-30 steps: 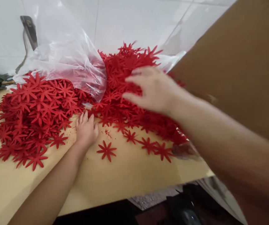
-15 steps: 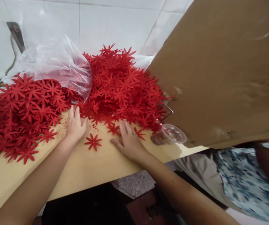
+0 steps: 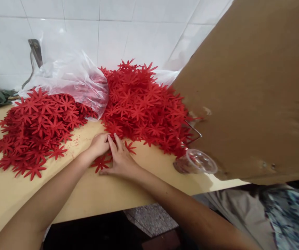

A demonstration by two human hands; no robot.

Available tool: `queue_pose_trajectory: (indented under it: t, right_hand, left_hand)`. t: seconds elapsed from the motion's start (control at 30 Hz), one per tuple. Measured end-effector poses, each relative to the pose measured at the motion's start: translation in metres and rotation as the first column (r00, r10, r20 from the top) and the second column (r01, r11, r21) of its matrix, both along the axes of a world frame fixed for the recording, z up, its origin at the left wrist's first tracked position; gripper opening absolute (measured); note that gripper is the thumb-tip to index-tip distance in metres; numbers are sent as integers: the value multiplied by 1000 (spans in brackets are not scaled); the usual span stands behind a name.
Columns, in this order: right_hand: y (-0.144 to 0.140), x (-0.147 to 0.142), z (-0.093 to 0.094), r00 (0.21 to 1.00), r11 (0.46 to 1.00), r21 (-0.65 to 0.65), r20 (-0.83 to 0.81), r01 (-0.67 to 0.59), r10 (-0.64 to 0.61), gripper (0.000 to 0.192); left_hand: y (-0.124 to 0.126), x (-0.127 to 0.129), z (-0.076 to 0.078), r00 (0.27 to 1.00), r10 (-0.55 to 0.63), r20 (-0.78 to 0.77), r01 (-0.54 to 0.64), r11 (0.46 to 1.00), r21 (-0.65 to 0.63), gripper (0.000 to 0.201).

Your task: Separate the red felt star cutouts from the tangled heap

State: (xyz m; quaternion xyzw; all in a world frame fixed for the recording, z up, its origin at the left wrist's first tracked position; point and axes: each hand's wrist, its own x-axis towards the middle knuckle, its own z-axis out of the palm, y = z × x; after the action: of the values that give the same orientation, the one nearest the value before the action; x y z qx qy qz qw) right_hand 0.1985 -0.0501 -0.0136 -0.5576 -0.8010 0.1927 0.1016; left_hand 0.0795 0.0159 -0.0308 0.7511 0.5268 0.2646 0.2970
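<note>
My left hand is on the table at the front of the larger heap, its fingers curled in and meeting the fingertips of my right hand. Whatever the left fingers may hold is hidden. My right hand lies low over the tabletop, thumb stretched out to the left and fingers apart. Between the hands lies a red felt-like flower cutout, partly covered by the right hand. Another red cutout shows just right of my right fingers. The big heap of red flower cutouts rises directly behind both hands.
A second heap of red cutouts sits at left, below a clear plastic bag. To the right are a clear plastic cup, a bent metal wire and a large cardboard sheet. A person's patterned clothing appears lower right.
My right hand has moved left and my left hand right, so they now meet at the single cutout. My left fingers have curled in. The camera view has shifted slightly.
</note>
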Motion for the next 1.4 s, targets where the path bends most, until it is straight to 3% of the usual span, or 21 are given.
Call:
queue_pose_trajectory:
  t: [0.1, 0.2, 0.27, 0.33, 0.4, 0.53, 0.67, 0.77, 0.93, 1.07, 1.13, 1.2, 1.3, 1.4]
  right_hand:
    - [3, -2, -4, 999, 996, 88, 28, 19, -21, 111]
    - [14, -2, -9, 998, 969, 248, 58, 13, -29, 85]
    - [26, -1, -9, 994, 952, 306, 102, -2, -31, 66]
    - [38, 0, -7, 985, 956, 292, 168, -17, -34, 44]
    - [50, 1, -3, 968, 968, 251, 247, -23, -41, 31]
    - [69, 8, 9, 955, 976, 214, 296, -46, -20, 32]
    - [92, 28, 35, 991, 951, 305, 133, -40, -1, 22]
    - [116, 44, 68, 998, 878, 479, 59, -4, -28, 18]
    - [174, 52, 126, 986, 697, 705, -19, 131, -166, 21]
    - [229, 42, 150, 979, 583, 790, -103, 187, -175, 29]
    - [254, 36, 149, 977, 603, 776, -78, 184, -199, 42]
    - [275, 31, 138, 967, 692, 697, -5, 186, -254, 62]
    - [297, 29, 111, 949, 865, 457, 118, 208, -291, 82]
    - [310, 32, 82, 944, 942, 246, 180, 227, -275, 81]
  left_hand:
    - [-4, -2, 3, 987, -8, 158, 31, 989, -142, 22]
    - [-7, -9, 14, 934, -75, 350, 171, 952, -252, 29]
    - [-9, -15, 22, 915, -118, 386, 236, 932, -274, 31]
    - [-11, -21, 27, 932, -128, 338, 225, 937, -268, 33]
    - [-12, -28, 26, 963, -70, 261, 134, 963, -236, 38]
    - [-11, -48, 10, 990, 124, 71, -125, 992, 14, 46]
    - [-10, -59, -4, 968, 136, -209, -97, 978, 185, 46]
    - [-13, -55, -4, 947, 95, -306, -38, 981, 189, 46]
    - [-18, -45, 3, 905, 27, -424, 37, 989, 142, 47]
    - [-19, -44, 4, 904, -19, -428, 68, 993, 101, 50]
    - [-19, -44, 3, 916, -26, -401, 70, 993, 96, 49]
    - [-19, -44, 1, 926, -23, -377, 66, 993, 101, 47]
    - [-19, -44, 1, 936, -5, -352, 46, 993, 109, 45]
    - [-18, -43, 3, 945, 6, -327, 41, 990, 135, 42]
